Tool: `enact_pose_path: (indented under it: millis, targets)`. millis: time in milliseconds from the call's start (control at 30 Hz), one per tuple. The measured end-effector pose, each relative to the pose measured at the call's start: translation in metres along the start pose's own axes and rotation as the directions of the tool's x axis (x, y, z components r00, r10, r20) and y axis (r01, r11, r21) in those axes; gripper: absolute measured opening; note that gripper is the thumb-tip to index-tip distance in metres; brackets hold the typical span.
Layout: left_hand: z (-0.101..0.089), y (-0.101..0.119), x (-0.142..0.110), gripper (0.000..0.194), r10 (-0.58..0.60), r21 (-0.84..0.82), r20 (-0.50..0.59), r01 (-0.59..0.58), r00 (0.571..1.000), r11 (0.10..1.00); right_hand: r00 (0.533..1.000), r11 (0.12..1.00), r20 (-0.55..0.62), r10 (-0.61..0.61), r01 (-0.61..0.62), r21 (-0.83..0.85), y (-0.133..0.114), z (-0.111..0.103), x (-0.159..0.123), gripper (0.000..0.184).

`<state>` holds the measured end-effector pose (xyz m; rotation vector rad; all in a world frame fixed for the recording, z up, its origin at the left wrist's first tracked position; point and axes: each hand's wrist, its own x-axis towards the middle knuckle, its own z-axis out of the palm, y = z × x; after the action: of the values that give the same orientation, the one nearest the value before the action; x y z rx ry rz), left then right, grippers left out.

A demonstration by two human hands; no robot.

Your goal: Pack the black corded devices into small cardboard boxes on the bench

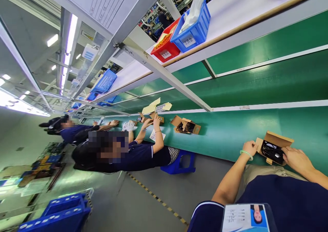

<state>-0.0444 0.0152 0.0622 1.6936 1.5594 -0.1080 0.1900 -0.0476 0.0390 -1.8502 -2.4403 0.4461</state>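
An opened cardboard box (280, 139) sits on the green work surface close to my body, its lid flap raised on the far side. Black cables and a black device (271, 150) fill it. My left hand (249, 148), with a pale green bangle at the wrist, pinches the flap at the box's left end. Bent over the right end is my right hand (296, 159), gripping the edge; its fingertips reach the contents and are partly hidden.
Another open cardboard box (186, 125) with black contents stands to the left on the green bench (225, 129). Beyond it a co-worker (143, 153) handles boxes and papers. Above, a shelf carries a red bin (166, 42) and a blue bin (192, 27). A slanted metal post (166, 73) crosses between.
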Motion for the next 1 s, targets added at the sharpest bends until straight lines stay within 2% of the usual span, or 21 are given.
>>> enact_pose_path:
  millis: [67,133,167,233,367,467,567,700,1000]
  targets:
    - [0.000,0.009,-0.006,0.028,0.111,0.057,-0.156,-0.103,0.982,0.993,0.999,0.999,0.033,0.014,-0.012,-0.044,-0.002,-0.002,0.005,0.022]
    - [0.002,0.019,-0.009,0.027,0.307,0.187,-0.246,-0.266,0.919,0.946,1.000,0.998,0.026,0.008,-0.007,-0.060,-0.002,-0.005,0.008,0.023]
    - [0.004,0.025,-0.010,0.025,0.394,0.263,-0.243,-0.330,0.887,0.906,1.000,0.998,0.012,-0.012,0.013,-0.061,-0.002,-0.006,0.009,0.023]
    - [0.009,0.033,-0.007,0.022,0.460,0.387,-0.201,-0.361,0.865,0.848,0.997,0.995,-0.023,-0.077,0.076,-0.058,-0.002,-0.008,0.009,0.023]
    - [0.019,0.041,0.006,0.023,0.400,0.525,-0.191,-0.250,0.896,0.813,0.984,0.986,-0.075,-0.161,0.157,-0.061,-0.005,-0.011,0.006,0.022]
    - [0.026,0.042,0.015,0.030,0.419,0.577,-0.165,-0.257,0.893,0.775,0.986,0.988,-0.083,-0.146,0.141,-0.066,-0.008,-0.013,0.005,0.020]
    - [0.031,0.042,0.021,0.032,0.415,0.596,-0.174,-0.240,0.893,0.767,0.988,0.989,-0.071,-0.137,0.133,-0.058,-0.009,-0.014,0.006,0.018]
    - [0.032,0.042,0.025,0.033,0.356,0.555,-0.177,-0.206,0.918,0.806,0.990,0.991,-0.055,-0.133,0.131,-0.038,-0.009,-0.012,0.007,0.019]
    - [0.024,0.041,0.021,0.032,0.412,0.524,-0.122,-0.294,0.903,0.799,0.994,0.994,-0.051,-0.099,0.097,-0.041,-0.007,-0.010,0.006,0.019]
